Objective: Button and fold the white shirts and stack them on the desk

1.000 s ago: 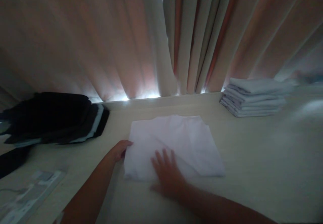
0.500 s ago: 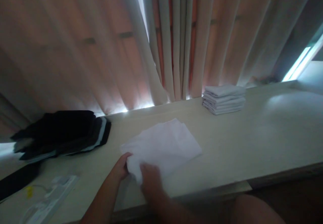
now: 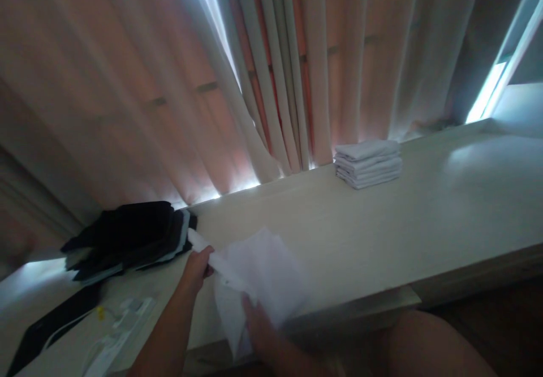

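Note:
A thin white cloth point(image 3: 271, 275) lies partly on the pale tabletop, and a corner of it hangs over the front edge. My left hand point(image 3: 199, 266) is closed on a narrow folded strip along its left side, holding that strip raised above the table. Lower down and to the right, my right hand point(image 3: 261, 323) touches the cloth near the table's front edge. Its fingers are smeared by motion, so their grip does not show clearly. A small dot like a button shows on the strip between the hands.
A stack of folded white cloths point(image 3: 368, 165) stands at the back. To the left are a pile of dark folded cloths point(image 3: 131, 235), a flat black object point(image 3: 55, 320) and a white power strip point(image 3: 123, 337). Curtains point(image 3: 169, 111) hang behind the table point(image 3: 382, 241).
The white cloth has shifted toward the front edge, and its corner now hangs over. My left hand has lifted a strip of it. The camera view has tilted and turned slightly.

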Action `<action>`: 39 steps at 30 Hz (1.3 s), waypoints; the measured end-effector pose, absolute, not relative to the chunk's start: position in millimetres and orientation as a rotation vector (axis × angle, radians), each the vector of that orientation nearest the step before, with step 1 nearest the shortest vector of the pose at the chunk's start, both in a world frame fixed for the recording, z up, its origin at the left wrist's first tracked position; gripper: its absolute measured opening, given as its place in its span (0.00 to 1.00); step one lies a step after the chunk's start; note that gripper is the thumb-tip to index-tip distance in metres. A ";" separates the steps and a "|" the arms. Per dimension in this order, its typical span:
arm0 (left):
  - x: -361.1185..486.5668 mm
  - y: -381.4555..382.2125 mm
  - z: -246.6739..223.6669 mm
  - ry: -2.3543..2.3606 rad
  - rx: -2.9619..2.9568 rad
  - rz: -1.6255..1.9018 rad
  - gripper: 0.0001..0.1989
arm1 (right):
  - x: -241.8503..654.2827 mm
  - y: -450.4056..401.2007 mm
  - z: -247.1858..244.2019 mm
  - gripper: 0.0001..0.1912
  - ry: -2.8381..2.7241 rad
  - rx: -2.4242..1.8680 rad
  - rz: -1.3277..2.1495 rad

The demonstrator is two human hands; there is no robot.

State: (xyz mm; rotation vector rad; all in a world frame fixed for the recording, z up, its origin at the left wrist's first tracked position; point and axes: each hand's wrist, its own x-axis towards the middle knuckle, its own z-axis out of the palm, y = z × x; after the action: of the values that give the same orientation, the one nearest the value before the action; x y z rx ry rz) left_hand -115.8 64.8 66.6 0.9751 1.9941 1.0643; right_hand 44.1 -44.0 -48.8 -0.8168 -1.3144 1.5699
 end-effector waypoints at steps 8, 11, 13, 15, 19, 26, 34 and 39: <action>5.6 140.6 21.2 1.973 1.517 0.632 0.15 | 78.5 -37.3 -62.5 0.36 -0.875 -0.889 1.580; 23.6 132.2 1.6 1.897 1.676 0.564 0.16 | 104.8 -55.9 -76.5 0.39 -0.687 -0.919 1.604; 12.7 116.7 -4.8 1.848 1.778 0.558 0.17 | 127.1 -75.5 -87.1 0.38 -0.684 -0.997 1.658; -16.4 96.8 -10.6 1.812 1.871 0.574 0.17 | 151.2 -91.8 -93.1 0.35 -0.741 -1.194 1.646; -97.3 57.2 -42.1 1.764 2.121 0.625 0.19 | 190.7 -83.3 -82.8 0.22 -1.195 -1.557 1.009; -125.0 36.3 -114.8 1.626 2.472 0.237 0.28 | 211.3 -16.3 -86.0 0.30 -2.508 -1.302 0.456; -133.9 55.7 -99.8 1.500 2.700 0.070 0.25 | 221.3 -12.6 -108.6 0.42 -2.673 -1.136 0.087; -152.1 70.7 -81.1 1.341 2.797 0.003 0.25 | 211.4 1.9 -120.0 0.31 -2.698 -1.000 0.097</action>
State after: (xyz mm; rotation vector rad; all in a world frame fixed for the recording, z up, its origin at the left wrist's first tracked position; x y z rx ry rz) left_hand -152.1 70.7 -81.1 2.7972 1.3407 0.0026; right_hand 211.4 1.9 -120.0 -0.9999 -2.6982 0.0970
